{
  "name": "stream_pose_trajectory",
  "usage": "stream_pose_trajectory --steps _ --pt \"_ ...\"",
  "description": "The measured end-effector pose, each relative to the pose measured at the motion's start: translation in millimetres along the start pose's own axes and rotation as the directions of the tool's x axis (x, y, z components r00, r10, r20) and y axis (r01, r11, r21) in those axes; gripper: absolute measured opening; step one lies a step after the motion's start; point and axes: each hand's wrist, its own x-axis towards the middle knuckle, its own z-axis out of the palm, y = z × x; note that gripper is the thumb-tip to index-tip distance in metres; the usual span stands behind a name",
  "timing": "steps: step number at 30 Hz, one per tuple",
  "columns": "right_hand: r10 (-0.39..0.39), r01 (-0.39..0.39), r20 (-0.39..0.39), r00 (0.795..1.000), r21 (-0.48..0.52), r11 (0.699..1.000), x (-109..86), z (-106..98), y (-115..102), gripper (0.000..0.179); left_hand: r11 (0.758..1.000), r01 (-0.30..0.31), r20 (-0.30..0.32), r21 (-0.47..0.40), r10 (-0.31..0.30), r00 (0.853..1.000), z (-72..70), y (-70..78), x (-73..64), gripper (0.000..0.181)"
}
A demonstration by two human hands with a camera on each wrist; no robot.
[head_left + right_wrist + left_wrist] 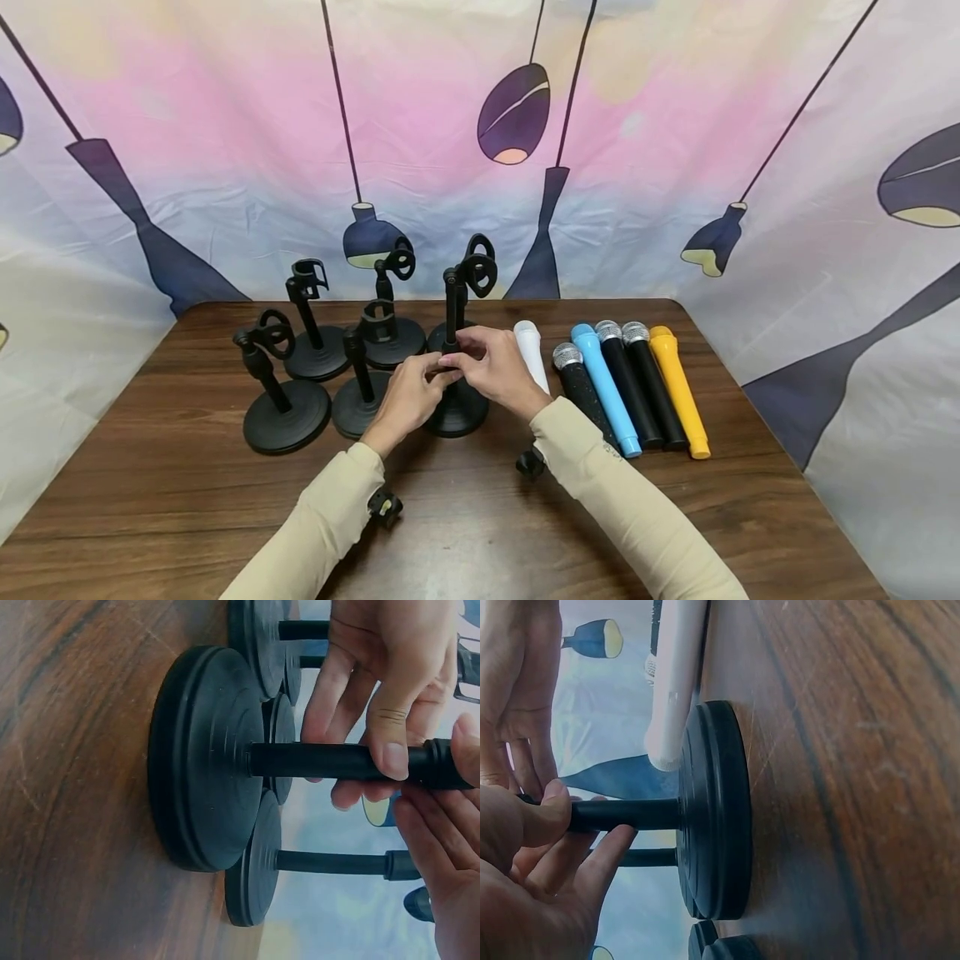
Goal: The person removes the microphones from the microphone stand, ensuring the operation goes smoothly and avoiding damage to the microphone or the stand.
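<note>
A black desktop microphone stand (459,411) stands upright on its round base in front of me. My left hand (411,393) grips its post, with the thumb laid along one side and fingers behind, as the right wrist view shows. Just above, my right hand (498,367) pinches the collar (435,761) at the top of that post between thumb and fingers. The stand's upper rod and ring-shaped clip (477,273) rise over both hands. Partly hidden behind my right hand and sleeve, a white microphone (531,354) lies beside the stand's base.
Several more black stands are grouped at left, the nearest base (287,417) at the front. To the right lie a sparkly black microphone (585,392), a blue one (606,392), two black ones with silver heads and a yellow one (681,392). A printed cloth hangs behind the wooden table (465,533).
</note>
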Motion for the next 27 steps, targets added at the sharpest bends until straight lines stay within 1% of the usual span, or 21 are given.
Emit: stream_pose_trajectory --steps 6,11,14,18,20,24,27 --pt "0.042 -0.043 0.038 0.998 0.037 0.998 -0.6 -0.2 0.8 0.024 1.000 0.020 0.028 -0.014 -0.020 0.999 0.1 -1.2 1.2 0.014" --pt "0.100 -0.107 0.072 0.992 0.111 0.988 -2.4 -1.5 1.7 0.037 1.000 0.025 0.040 -0.016 -0.025 0.999 -0.9 -3.1 2.6 0.012" --pt "0.124 -0.130 0.056 0.991 0.142 0.981 -2.5 -1.5 2.7 0.038 0.999 0.024 0.049 -0.021 -0.023 0.999 -1.9 -2.7 3.7 0.012" --pt "0.111 -0.112 0.014 0.994 0.131 0.985 -2.2 -0.9 3.2 0.033 0.999 0.033 0.066 -0.043 -0.030 0.997 -2.4 -1.8 4.1 0.016" --pt "0.103 -0.103 0.009 0.995 0.128 0.986 -1.9 -0.8 3.4 0.032 0.998 0.036 0.072 -0.054 -0.032 0.997 -2.4 -2.0 4.4 0.018" --pt "0.097 -0.100 0.028 0.995 0.147 0.984 -1.7 -1.2 3.7 0.032 0.997 0.040 0.075 -0.060 -0.036 0.997 -2.8 -2.1 5.0 0.018" --pt "0.108 -0.116 0.051 0.993 0.176 0.978 -2.4 -2.4 3.7 0.036 0.998 0.039 0.080 -0.044 -0.036 0.996 -3.6 -2.1 4.9 0.014"
